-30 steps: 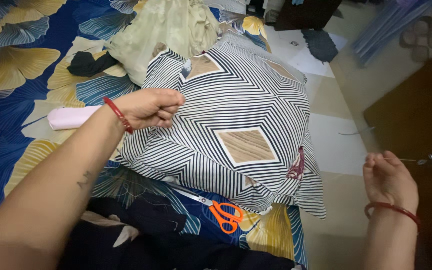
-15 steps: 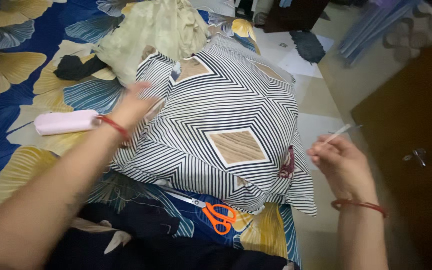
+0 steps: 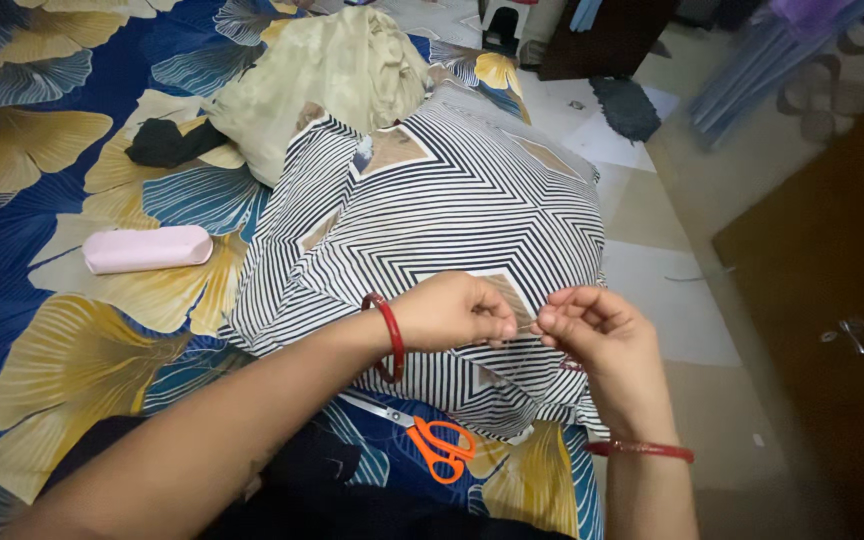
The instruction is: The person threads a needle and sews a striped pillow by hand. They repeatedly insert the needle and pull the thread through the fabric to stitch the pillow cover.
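While both hands pinch together over the striped pillow point(image 3: 452, 200) on the bed, left hand point(image 3: 447, 312) and right hand point(image 3: 592, 335) closed on something fine (too small to identify), steady fingertips and taut fabric seem wise.

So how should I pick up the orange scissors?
Take the scissors by the orange loop handles, coming from the near right side. The loops point that way and lie bare on the bedsheet, while the steel blades run up-left toward the striped pillow, so your fingers stay off the sharp end.
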